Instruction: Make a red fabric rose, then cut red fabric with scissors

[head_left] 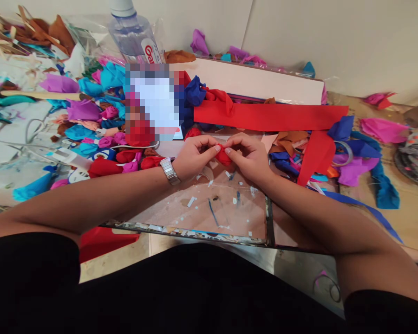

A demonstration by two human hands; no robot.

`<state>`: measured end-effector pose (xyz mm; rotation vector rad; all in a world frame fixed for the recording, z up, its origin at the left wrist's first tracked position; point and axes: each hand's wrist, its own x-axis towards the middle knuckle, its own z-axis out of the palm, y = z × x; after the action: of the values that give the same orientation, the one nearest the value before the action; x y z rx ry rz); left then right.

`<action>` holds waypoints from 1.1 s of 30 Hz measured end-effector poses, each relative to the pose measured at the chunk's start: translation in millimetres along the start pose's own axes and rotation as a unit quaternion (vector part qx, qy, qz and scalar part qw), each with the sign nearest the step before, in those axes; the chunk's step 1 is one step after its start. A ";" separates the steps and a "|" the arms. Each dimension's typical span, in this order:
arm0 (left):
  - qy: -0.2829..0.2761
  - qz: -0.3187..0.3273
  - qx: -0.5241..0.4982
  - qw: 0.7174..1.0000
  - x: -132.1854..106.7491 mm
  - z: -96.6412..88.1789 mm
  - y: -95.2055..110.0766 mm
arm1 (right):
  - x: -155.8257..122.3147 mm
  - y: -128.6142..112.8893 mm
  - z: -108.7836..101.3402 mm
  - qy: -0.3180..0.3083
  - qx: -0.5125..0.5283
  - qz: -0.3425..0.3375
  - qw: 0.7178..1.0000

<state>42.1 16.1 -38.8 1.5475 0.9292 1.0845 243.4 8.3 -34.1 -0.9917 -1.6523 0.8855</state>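
Red crinkled material (224,157), gathered into a small bundle, is pinched between the left hand (197,157), at its 9 o'clock, and the right hand (249,155), at its 3 o'clock. The hands are brought close together over the table (181,211), fingers curled, thumbs pressed to the bundle. A silver watch (169,170) is worn on the left wrist. With the bundle as the clock's centre, paper bits (191,202) are strewn at 6 o'clock. A long red strip (271,117) is laid out at 2 o'clock, and another hanging red length (316,155) is seen at 3, just beside a pale ring (348,153). Blue, purple and pink scraps (85,111) are piled around 10 o'clock, where a bright pixelated object (156,102) cannot be made out. A clear bottle (130,39) is stood at 11, and wooden sticks (3,39) are heaped far out at 10.
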 end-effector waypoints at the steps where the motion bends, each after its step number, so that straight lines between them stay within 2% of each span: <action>1: -0.001 0.001 -0.001 1.000 0.0 0.0 0.1 | -0.1 0.6 0.2 0.002 0.002 -0.001 1.000; 12: -0.019 0.022 -0.007 1.000 -0.4 -1.8 -8.9 | 0.5 3.5 1.3 0.006 0.019 0.005 1.000; 24: -0.019 0.026 0.008 0.999 -0.6 -1.8 -7.9 | 2.0 0.7 -0.1 0.007 -0.005 -0.007 1.000; 33: -0.007 0.022 0.024 0.999 0.1 -2.2 -9.0 | -1.5 4.0 3.3 -0.008 0.090 0.060 0.994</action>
<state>39.6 18.7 -47.4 1.6194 0.9216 1.0869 241.3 8.2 -39.1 -0.9683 -1.5092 1.1038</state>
